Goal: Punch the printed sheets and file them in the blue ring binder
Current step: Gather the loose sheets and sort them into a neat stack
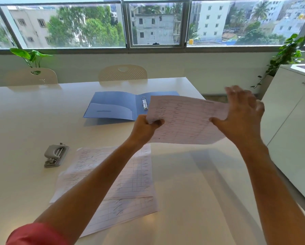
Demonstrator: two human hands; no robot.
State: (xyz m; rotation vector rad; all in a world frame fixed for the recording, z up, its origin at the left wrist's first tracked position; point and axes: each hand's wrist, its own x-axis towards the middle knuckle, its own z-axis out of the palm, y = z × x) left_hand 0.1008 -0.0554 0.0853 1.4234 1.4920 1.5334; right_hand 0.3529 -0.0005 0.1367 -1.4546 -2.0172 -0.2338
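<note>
Two hands hold one printed sheet (185,119) in the air above the white bench (21,121). The left hand (145,128) is clenched on the sheet's near left corner, thumb on top and fingers curled beneath. The right hand (241,112) is at the sheet's right edge, thumb lying on the paper's face and fingers spread behind it; the hand is blurred, and I cannot tell how firmly it grips. The sheet is tilted and covers part of the right leaf of the blue ring binder (113,106).

The binder lies open and flat on the bench, far side, with its metal rings (144,103) upright at the spine and a pocket on the inner left cover. No paper sits on the rings.

Several more printed sheets (127,183) lie loosely fanned on the bench beneath the left forearm. The grey hole punch (55,155) stands just left of that pile, apart from it.

Noted beyond the bench: two pale chairs (123,73), potted plants (31,56), a white cabinet (289,110) at right and a wide window (155,23).
</note>
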